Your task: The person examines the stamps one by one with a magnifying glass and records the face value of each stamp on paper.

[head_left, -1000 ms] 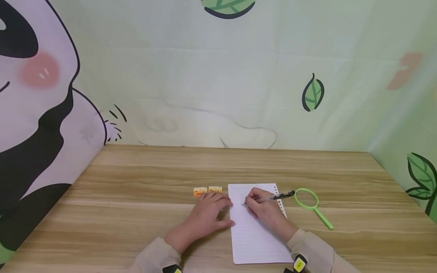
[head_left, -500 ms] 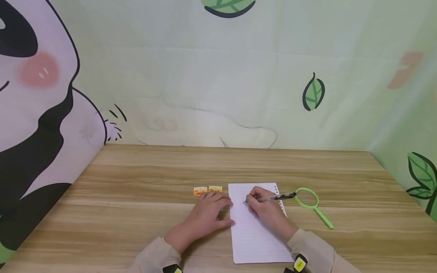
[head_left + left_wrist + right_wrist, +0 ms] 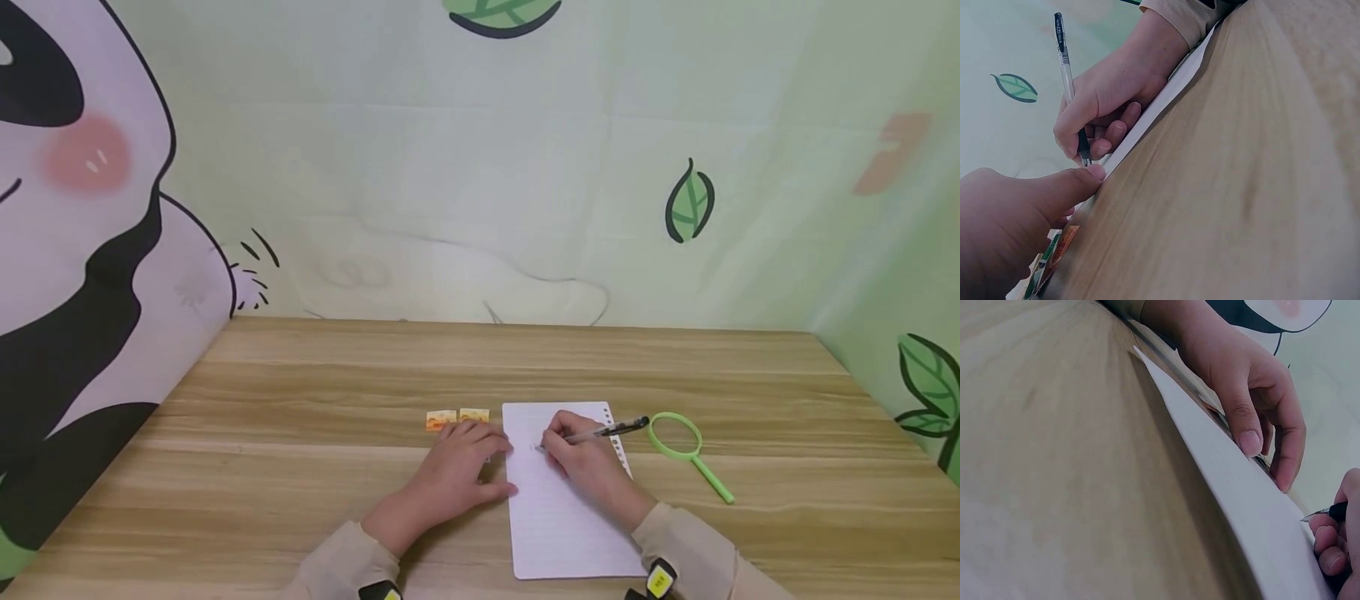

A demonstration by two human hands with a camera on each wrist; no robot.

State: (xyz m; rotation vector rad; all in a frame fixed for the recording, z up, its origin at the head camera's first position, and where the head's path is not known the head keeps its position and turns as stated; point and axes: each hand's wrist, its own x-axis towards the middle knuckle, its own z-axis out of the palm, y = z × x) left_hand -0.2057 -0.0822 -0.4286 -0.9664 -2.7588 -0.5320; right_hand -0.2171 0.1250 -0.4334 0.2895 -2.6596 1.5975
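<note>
A lined white sheet of paper [image 3: 566, 533] with punched holes along its right edge lies on the wooden table. My right hand [image 3: 588, 462] pinches a pen [image 3: 607, 431], its tip at the upper part of the sheet beside small faint marks. The clear barrel and dark cap end of the pen [image 3: 1063, 59] show in the left wrist view. My left hand [image 3: 457, 471] rests with spread fingers on the sheet's left edge, thumb and fingertips touching the paper [image 3: 1210, 456]. Under and beyond that hand are small printed cards [image 3: 441, 420], partly covered by its fingers.
A green magnifying glass [image 3: 697, 458] lies right of the sheet, its ring close to the pen's end. The wooden table [image 3: 300, 375] reaches back to a wall hanging [image 3: 375, 167] printed with a panda and leaves.
The pen tip has shifted slightly right, and small marks now show on the paper near it. The left hand stays in place on the sheet's edge.
</note>
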